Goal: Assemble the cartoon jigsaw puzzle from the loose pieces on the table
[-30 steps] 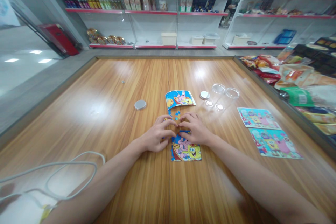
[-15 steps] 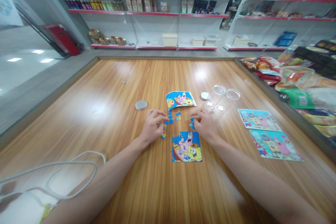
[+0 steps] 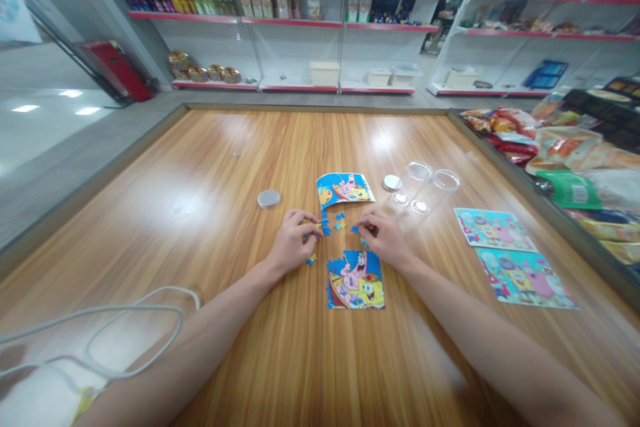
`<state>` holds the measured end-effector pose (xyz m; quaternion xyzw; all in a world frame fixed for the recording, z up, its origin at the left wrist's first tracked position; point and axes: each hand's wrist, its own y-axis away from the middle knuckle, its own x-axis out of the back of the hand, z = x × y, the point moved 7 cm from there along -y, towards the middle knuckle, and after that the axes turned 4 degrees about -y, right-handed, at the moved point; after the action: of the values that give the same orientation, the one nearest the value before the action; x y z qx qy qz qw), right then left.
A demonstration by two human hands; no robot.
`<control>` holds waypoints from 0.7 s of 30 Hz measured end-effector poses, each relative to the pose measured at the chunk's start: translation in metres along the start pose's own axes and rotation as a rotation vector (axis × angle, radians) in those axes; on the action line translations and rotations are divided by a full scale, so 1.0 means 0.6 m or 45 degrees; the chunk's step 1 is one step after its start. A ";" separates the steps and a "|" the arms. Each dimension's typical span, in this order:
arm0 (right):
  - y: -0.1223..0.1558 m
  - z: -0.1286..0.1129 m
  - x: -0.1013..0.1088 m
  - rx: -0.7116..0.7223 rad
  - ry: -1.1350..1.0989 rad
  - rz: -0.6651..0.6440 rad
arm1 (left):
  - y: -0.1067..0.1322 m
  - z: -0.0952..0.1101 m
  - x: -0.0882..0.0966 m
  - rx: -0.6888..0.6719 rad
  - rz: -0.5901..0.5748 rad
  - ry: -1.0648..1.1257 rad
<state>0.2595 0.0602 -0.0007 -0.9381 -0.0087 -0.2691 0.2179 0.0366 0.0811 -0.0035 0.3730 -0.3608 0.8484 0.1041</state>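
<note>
Fingers of the left hand [image 3: 293,245] pinch small blue jigsaw pieces [image 3: 324,229], partly hidden beneath them. Right hand [image 3: 387,240] fingers pinch another blue piece [image 3: 356,229]; the half-built cartoon jigsaw [image 3: 356,281] lies just below, its top edge blurred.

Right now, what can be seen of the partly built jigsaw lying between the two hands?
The partly built jigsaw lies flat on the wooden table, a glossy cartoon picture on blue. Its lower edge is straight; its top edge is ragged where pieces are missing. The right hand rests near its upper right corner; the left hand is apart from it.
</note>
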 end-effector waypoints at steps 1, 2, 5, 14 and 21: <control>0.000 -0.003 0.002 0.010 -0.006 0.013 | 0.000 -0.001 -0.001 0.002 -0.001 -0.003; 0.001 -0.004 0.006 0.014 -0.006 0.041 | 0.000 -0.001 -0.001 0.003 -0.005 -0.005; 0.004 0.002 0.020 -0.009 0.031 0.155 | 0.001 0.000 -0.002 -0.004 -0.023 -0.010; -0.002 0.020 0.000 -0.014 0.184 0.010 | 0.001 -0.009 -0.002 0.087 0.017 -0.104; -0.002 0.018 -0.010 0.006 0.252 -0.088 | 0.000 -0.003 -0.005 0.063 -0.023 -0.139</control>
<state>0.2597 0.0662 -0.0116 -0.9055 -0.0201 -0.3678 0.2106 0.0376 0.0824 -0.0063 0.4246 -0.3413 0.8345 0.0827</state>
